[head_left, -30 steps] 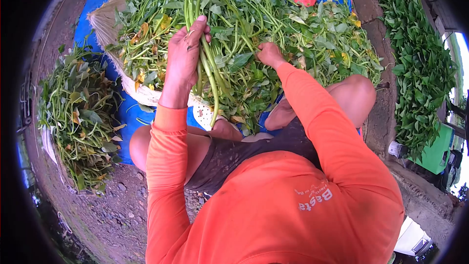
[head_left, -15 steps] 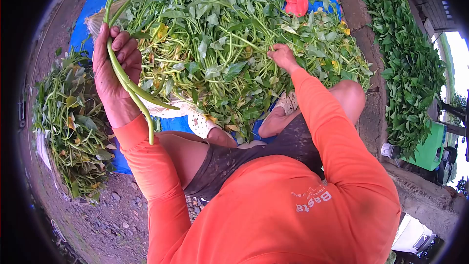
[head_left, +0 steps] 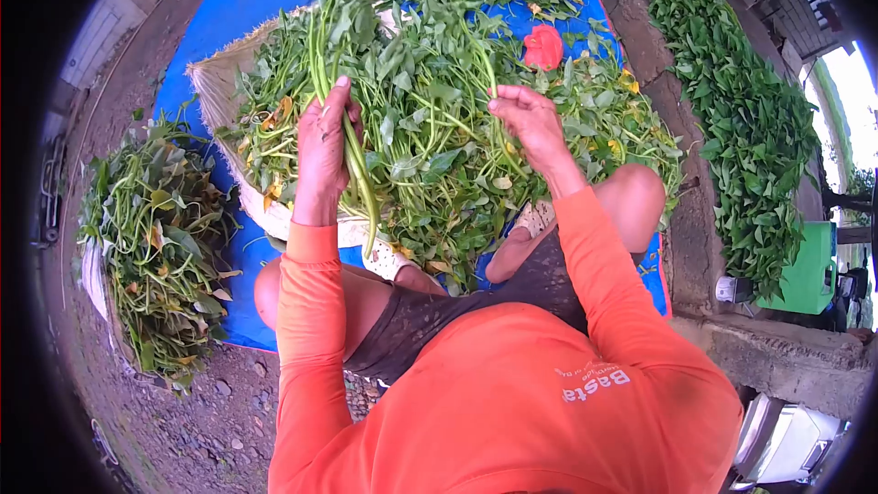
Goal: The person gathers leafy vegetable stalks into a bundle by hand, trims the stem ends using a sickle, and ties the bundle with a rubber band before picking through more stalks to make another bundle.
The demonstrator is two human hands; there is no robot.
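My left hand (head_left: 325, 155) is closed around a few long green water spinach stems (head_left: 359, 174), their leafy tops pointing up and away and their cut ends hanging below my wrist. Across from it, my right hand (head_left: 540, 133) pinches a single water spinach stem (head_left: 492, 73) between thumb and fingertips. Beneath both hands spreads a big loose heap of water spinach (head_left: 412, 146), with yellowed leaves mixed in. Part of the heap lies on a pale woven sack (head_left: 219, 96).
A blue tarp (head_left: 219, 18) lies under the heap. Another leafy pile (head_left: 160, 247) stands at the left. Along the right runs a long row of green bunches (head_left: 732, 128), near a green container (head_left: 809, 270). A red plastic bag (head_left: 543, 47) rests on the heap.
My left hand has moved right and lower, over the heap, still gripping its stems. My right hand has lifted slightly, and a stem now stands up from its fingers. The view has shifted somewhat.
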